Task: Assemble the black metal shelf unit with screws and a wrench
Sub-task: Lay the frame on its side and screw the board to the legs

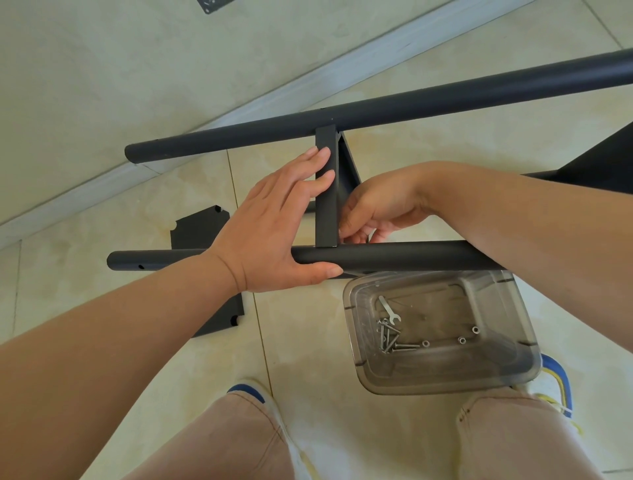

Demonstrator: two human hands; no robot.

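Two black round poles lie across the view, the far pole and the near pole. A black shelf panel stands on edge between them. My left hand lies against the panel's edge with straight fingers, its thumb under the near pole. My right hand reaches behind the panel where it meets the near pole, its fingertips curled and pinching something small that I cannot make out. A small wrench, several screws and nuts lie in a clear plastic tub.
Another black shelf panel lies flat on the tiled floor under my left wrist. A black plate shows at the top edge. A wall baseboard runs diagonally behind the poles. My knees and shoes fill the bottom of the view.
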